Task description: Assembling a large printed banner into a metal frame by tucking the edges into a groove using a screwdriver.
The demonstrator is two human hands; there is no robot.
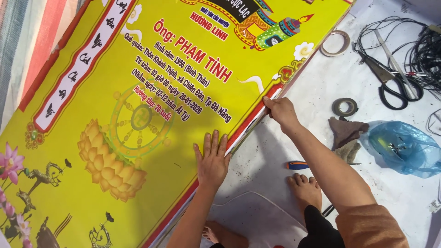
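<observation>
On banner: left hand flat, right hand pinching edge.

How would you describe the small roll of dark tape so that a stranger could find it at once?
Start at the big yellow banner and cross its red edge past the right hand onto the white sheet. The dark tape roll lies flat there, just above the brown rag. Unlike the pale, thinner ring farther up, it is dark and smaller.

Count: 1 yellow printed banner, 2 hands on it – left hand, right hand. 2 tape rolls, 1 pair of scissors, 1 blue plastic bag. Also 1 blue-handled screwdriver, 1 tangle of black cable, 2 bare feet.
</observation>
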